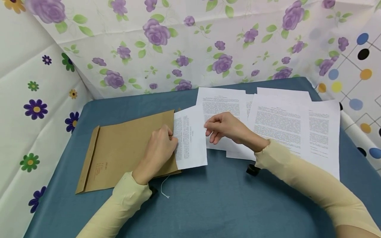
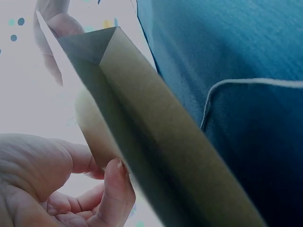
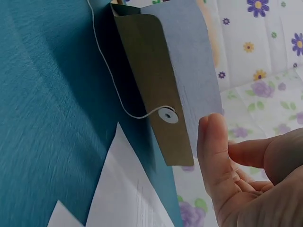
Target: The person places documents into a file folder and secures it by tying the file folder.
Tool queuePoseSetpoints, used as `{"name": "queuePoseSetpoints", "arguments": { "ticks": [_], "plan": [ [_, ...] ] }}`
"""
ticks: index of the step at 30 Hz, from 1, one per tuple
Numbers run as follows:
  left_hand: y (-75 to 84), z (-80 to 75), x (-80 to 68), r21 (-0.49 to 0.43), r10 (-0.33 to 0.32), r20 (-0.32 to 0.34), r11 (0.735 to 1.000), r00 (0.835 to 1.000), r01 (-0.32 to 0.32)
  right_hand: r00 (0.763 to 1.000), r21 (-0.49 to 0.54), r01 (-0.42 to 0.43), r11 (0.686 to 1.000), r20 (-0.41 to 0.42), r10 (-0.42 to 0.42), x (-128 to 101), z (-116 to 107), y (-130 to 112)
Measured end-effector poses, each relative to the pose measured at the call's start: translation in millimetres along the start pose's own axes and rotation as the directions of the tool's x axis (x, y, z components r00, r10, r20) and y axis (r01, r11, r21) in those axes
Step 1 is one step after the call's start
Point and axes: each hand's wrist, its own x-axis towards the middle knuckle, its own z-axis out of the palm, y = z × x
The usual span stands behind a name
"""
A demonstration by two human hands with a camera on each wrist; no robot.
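A brown paper envelope [image 1: 125,145] lies flat on the blue table [image 1: 208,205], its mouth to the right. A printed sheet [image 1: 190,138] sticks about halfway out of that mouth. My left hand [image 1: 157,148] grips the upper edge of the mouth with curled fingers; in the left wrist view the envelope [image 2: 156,142] is held lifted by that hand [image 2: 61,184]. My right hand [image 1: 226,127] is at the sheet's right edge, fingers loosely bent, fingertips touching it. In the right wrist view the right hand [image 3: 246,179] is beside the sheet [image 3: 189,56] and the envelope's flap [image 3: 156,71].
Several printed sheets [image 1: 279,122] lie spread over the table's back right. A white closing string [image 1: 163,190] trails from the envelope toward me. Flowered cloth walls [image 1: 178,43] enclose the table at the back and on both sides.
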Motion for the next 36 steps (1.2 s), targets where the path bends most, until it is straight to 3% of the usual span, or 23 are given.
{"name": "queuePoseSetpoints", "arguments": {
  "ticks": [8,14,21,28,36],
  "plan": [
    [-1.6,-0.5,-0.6,0.004,0.018,-0.009,1.0,1.0,-0.018,0.999,-0.019,0.04,0.999,-0.005,-0.041,18.7,21.0,4.8],
    [-3.3,-0.3,-1.4,0.001,0.02,-0.008,1.0,1.0,-0.02,0.999,-0.02,0.026,0.999,-0.021,-0.027,22.7,33.1,4.9],
    [-3.5,0.4,-1.9,0.005,0.022,-0.005,1.0,1.0,-0.022,0.999,-0.029,0.032,0.999,-0.004,-0.032,23.2,51.7,-4.0],
    [-4.8,1.3,-1.7,0.002,0.041,-0.025,0.999,0.999,-0.041,0.995,-0.112,0.094,0.989,-0.004,-0.095,24.5,75.9,-20.2],
    [-5.7,1.5,-1.8,0.019,0.047,-0.03,0.999,0.998,-0.047,0.997,-0.224,-0.027,0.974,0.058,0.041,21.5,79.6,-32.9]
  ]
}}
